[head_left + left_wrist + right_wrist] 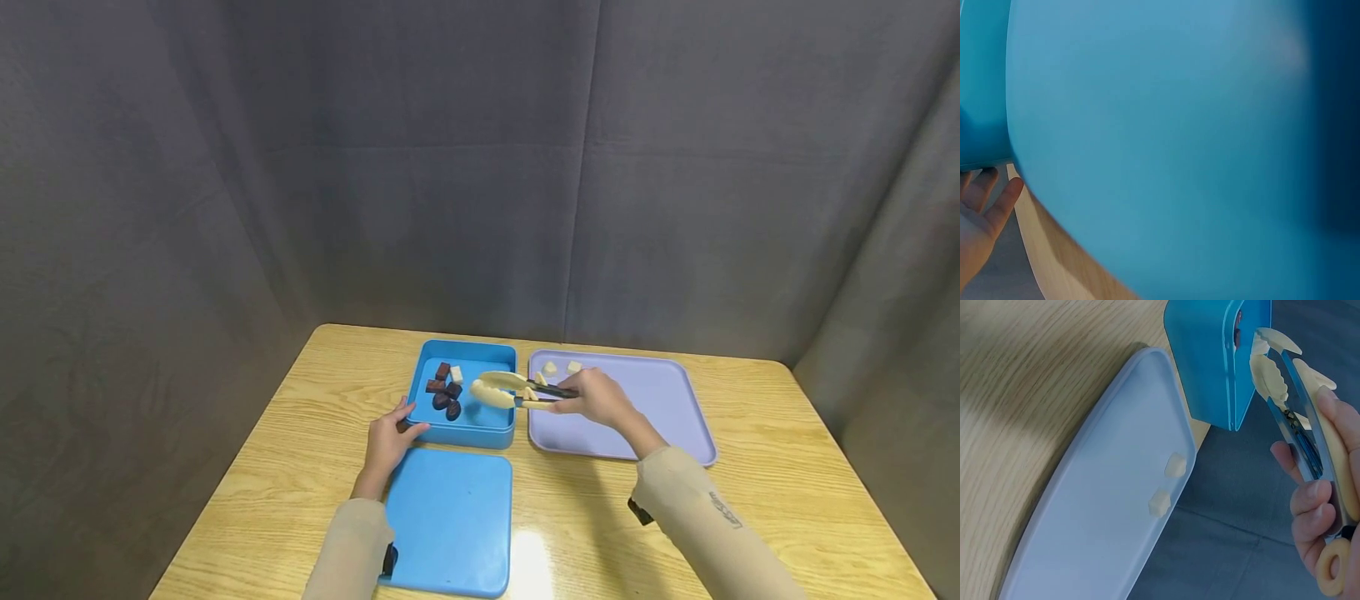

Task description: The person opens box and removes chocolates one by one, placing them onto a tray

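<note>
My right hand [600,396] grips tongs [1329,450] with cream scalloped heads; their tips are over the right part of a blue box [460,435]. In the right wrist view a pale patch shows between the heads, but I cannot tell whether it is a held piece. Inside the box, on its left side, lie several dark and brown chocolates [441,401] and a white chocolate [456,375]. My left hand [386,443] rests at the box's near left corner, thumb along the front wall and fingers by the left side, spread and fairly straight.
A lilac tray [637,408] stands right of the box, with two white pieces [1160,503] near its far left corner. A flat blue lid [453,521] lies in front of the box, beside my left forearm. Grey curtains [450,167] hang behind the wooden table [300,442].
</note>
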A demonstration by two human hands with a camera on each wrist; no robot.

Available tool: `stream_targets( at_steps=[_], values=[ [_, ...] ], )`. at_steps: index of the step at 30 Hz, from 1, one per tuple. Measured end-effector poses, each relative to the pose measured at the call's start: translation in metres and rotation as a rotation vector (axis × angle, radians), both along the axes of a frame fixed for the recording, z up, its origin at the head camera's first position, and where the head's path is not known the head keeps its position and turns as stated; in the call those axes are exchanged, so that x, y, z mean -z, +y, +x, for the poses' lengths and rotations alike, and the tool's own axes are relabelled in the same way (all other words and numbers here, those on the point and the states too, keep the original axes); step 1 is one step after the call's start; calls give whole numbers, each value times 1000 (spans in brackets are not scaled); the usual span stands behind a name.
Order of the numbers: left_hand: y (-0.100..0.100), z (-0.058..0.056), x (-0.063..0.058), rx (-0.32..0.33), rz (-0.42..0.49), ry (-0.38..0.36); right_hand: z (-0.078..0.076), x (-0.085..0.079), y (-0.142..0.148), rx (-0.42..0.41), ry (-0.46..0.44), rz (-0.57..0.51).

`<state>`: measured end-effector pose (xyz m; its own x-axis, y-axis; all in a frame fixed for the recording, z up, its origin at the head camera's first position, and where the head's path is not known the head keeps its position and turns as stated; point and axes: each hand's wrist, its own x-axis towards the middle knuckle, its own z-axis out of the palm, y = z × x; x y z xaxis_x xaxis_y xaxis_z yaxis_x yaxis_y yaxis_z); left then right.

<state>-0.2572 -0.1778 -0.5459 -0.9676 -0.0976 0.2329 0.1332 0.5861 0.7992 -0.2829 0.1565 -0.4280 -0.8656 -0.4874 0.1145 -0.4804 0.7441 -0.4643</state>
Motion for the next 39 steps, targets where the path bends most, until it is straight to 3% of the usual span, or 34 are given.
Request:
stream_targets(
  at_steps=[25,31,39],
  values=[
    [-2,-1,1,-9,-6,-11,14,6,40,68,-20,-142],
    [-3,0,5,-5,-6,51,16,11,55,117,-17,-149],
    [-3,-1,3,-5,-1,-8,19,16,76,176,-32,-160]
  ],
)
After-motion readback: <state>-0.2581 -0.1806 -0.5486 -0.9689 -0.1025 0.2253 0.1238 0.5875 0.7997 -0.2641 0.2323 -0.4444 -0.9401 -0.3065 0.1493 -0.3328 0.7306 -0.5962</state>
